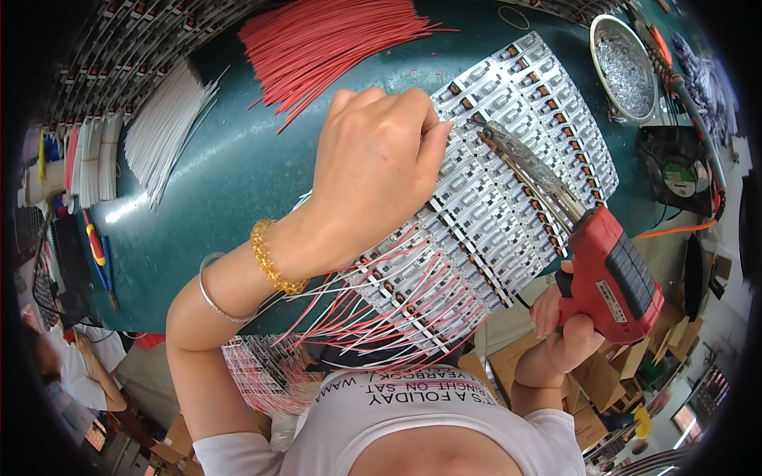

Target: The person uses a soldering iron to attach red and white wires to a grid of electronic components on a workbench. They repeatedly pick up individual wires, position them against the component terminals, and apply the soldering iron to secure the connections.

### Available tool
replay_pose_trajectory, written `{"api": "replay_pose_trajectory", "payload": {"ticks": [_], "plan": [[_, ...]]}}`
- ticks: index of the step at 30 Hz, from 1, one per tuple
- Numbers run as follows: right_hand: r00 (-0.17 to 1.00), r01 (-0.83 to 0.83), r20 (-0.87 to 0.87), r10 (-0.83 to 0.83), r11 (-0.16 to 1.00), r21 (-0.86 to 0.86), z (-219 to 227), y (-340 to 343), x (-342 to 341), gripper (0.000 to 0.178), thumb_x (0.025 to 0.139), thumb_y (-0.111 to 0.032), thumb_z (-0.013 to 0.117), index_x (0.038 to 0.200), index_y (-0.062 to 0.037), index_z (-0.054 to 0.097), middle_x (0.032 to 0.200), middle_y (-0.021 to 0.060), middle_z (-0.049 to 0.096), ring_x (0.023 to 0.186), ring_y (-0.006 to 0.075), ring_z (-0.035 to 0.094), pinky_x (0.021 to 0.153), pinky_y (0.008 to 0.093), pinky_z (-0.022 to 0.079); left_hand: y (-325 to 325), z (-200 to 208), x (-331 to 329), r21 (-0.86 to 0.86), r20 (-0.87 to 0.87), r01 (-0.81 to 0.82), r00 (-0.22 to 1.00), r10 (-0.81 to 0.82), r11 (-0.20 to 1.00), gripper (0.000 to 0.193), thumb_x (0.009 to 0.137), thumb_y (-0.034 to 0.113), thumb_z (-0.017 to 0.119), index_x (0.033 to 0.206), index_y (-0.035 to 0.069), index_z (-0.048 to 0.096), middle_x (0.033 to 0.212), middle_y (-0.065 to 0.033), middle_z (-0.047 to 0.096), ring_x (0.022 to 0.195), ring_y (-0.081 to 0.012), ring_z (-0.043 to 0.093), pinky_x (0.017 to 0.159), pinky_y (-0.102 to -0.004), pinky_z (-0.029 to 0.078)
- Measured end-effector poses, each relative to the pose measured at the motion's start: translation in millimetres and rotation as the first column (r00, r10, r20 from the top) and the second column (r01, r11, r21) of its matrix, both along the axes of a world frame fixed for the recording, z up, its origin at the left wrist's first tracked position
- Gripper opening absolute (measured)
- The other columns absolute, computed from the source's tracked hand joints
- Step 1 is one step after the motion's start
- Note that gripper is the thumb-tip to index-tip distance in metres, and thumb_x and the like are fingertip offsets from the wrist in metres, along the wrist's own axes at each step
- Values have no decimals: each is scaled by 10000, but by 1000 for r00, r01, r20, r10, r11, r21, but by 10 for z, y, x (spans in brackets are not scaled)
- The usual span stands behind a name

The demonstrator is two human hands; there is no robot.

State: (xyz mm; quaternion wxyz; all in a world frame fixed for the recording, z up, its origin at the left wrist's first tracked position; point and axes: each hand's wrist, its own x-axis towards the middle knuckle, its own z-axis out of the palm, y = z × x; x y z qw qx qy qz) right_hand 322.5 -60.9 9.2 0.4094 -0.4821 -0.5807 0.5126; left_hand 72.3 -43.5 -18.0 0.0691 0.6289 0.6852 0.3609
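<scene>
My right hand point(567, 325) is wrapped round the grip of a red soldering gun point(615, 278). Its metal tip slants up and left, close above a panel of small circuit boards point(508, 198). My left hand point(379, 155) is closed in a pinch over the panel's left part, near the tip. Whatever lies between its fingers is hidden beneath the hand. Red and white wires point(389, 305) trail from the panel's near rows toward my body; some pale wires also show under my left wrist.
Bundles of red wires point(317, 47) and white wires point(171, 131) lie on the green table point(238, 182). A round metal bowl point(625, 70) and a black fan point(676, 170) stand at the right. Pliers point(99, 254) rest at the left edge; a co-worker point(87, 373) sits beyond.
</scene>
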Motion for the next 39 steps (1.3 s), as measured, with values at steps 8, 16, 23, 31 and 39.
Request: {"api": "replay_pose_trajectory", "payload": {"ticks": [8, 16, 23, 31, 39], "plan": [[1000, 28, 9, -27, 1000, -12, -14, -14, 32, 858, 807, -594, 592, 1165, 162, 403, 462, -5, 430, 356, 81, 399, 380, 218, 349, -3, -18, -10, 12, 5, -3, 1000, 3, 1000, 146, 787, 122, 682, 691, 53, 597, 580, -30, 556, 569, -170, 494, 612, -316, 355], [996, -11, -88, 2, 994, -107, 22, -17, 81, 853, 813, -614, 577, 1190, 127, 390, 459, 2, 437, 348, 89, 398, 379, 229, 348, -16, 31, -8, 56, 66, 0, 998, -4, 998, 101, 756, 93, 700, 745, 33, 620, 779, -54, 581, 692, -192, 539, 634, -310, 376], [999, -13, -43, 9, 995, -101, 23, -50, 99, 789, 825, -595, 575, 1131, 116, 422, 462, 2, 445, 349, 96, 408, 385, 233, 373, -44, 38, 6, -14, 34, 69, 997, -68, 998, 102, 724, 88, 715, 751, 33, 633, 800, -46, 570, 771, -220, 542, 713, -334, 367], [997, -32, -68, 27, 997, -77, -49, -52, 156, 698, 829, -538, 613, 1052, 102, 445, 475, 20, 441, 361, 100, 414, 383, 233, 371, -40, 35, 14, 16, 8, 86, 996, -86, 996, 87, 702, 74, 712, 724, 43, 634, 793, -42, 567, 760, -214, 537, 704, -334, 361], [997, -27, -68, 23, 997, -66, -12, -101, 169, 774, 818, -561, 610, 1142, 121, 440, 475, 7, 452, 363, 98, 419, 391, 239, 373, -34, 23, 32, 36, -20, 97, 995, -96, 995, 82, 702, 75, 710, 717, 54, 632, 787, -36, 568, 753, -210, 534, 694, -333, 353]]}}
